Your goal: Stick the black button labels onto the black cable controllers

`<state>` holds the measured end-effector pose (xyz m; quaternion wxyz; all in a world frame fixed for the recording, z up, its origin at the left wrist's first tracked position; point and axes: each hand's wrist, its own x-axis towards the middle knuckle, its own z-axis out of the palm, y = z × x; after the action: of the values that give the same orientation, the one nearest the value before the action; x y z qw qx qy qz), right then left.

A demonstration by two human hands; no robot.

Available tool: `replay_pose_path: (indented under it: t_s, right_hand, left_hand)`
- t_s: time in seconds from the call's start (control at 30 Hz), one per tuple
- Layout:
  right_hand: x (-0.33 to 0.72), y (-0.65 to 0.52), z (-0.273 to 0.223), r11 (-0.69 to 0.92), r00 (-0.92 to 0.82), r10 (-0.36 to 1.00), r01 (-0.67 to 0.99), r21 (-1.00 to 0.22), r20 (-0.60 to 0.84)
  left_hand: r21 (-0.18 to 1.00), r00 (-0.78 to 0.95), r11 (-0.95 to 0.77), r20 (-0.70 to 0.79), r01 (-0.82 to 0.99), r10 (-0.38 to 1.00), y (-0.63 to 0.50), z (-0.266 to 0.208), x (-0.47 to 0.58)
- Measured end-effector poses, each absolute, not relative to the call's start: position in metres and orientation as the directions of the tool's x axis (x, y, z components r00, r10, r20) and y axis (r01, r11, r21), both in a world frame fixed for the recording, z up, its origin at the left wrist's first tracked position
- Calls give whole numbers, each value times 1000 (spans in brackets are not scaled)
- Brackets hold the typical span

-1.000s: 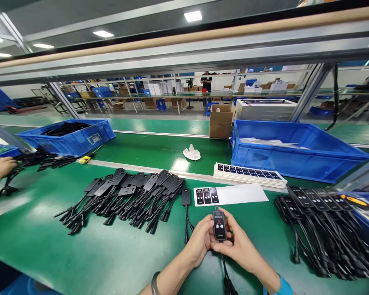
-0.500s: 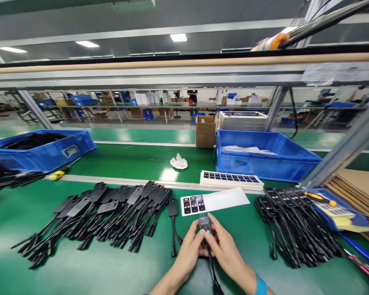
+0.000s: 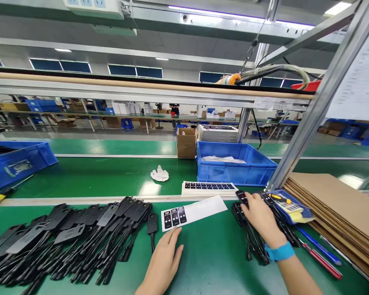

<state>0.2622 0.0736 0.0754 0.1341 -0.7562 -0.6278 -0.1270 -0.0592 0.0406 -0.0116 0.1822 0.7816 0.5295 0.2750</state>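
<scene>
My left hand (image 3: 165, 259) holds nothing, its fingers stretched out just below the sticker sheet (image 3: 207, 209), where a few black labels remain at the left end. To its left, a single black controller with cables (image 3: 152, 223) lies beside a large pile of similar controllers (image 3: 89, 233). Over on the right, my right hand (image 3: 261, 215), with a blue wristband, is closed around a labelled controller (image 3: 241, 197) at the top of the right-hand pile of cabled controllers (image 3: 252, 241). My fingers partly cover that controller.
Behind the sheet lie a stack of label sheets (image 3: 209, 188), a white glove (image 3: 160, 174) and a blue bin (image 3: 236, 170). Another blue bin (image 3: 21, 166) stands left. Cardboard sheets (image 3: 335, 217), pens (image 3: 321, 258) and a metal post (image 3: 307, 102) are at right.
My hands have come apart. The right one has carried the controller to the right-hand pile; the left has let go and opened near the sheet. The view has turned right.
</scene>
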Motion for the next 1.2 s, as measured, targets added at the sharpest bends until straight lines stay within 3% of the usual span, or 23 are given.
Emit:
replay_pose_path:
  t_s: [0.2, 0.43, 0.5, 0.63, 0.77, 0.97, 1.2]
  right_hand:
    - [335, 85, 73, -373, 328, 851, 927, 33, 411]
    - [350, 94, 54, -361, 320, 839, 933, 9, 441]
    - [332, 101, 50, -267, 291, 837, 956, -117, 464]
    - [258, 121, 34, 123, 77, 914, 884, -451, 399]
    - [170, 137, 9, 337, -160, 926, 763, -552, 343]
    - [106, 152, -17, 394, -195, 914, 632, -667, 355]
    - [113, 143, -15, 343, -94, 937, 435, -832, 337]
  left_hand:
    - [326, 324, -382, 218, 865, 921, 49, -29, -61]
    - [268, 295, -304, 76, 914, 953, 43, -16, -56]
    - [278, 284, -292, 71, 915, 956, 40, -11, -54]
    - [286, 245, -266, 109, 921, 963, 39, -10, -54]
    - [315, 190, -227, 144, 922, 971, 42, -22, -54]
    - [408, 178, -232, 167, 883, 970, 48, -36, -55]
    - [388, 148, -176, 100, 905, 984, 46, -21, -49]
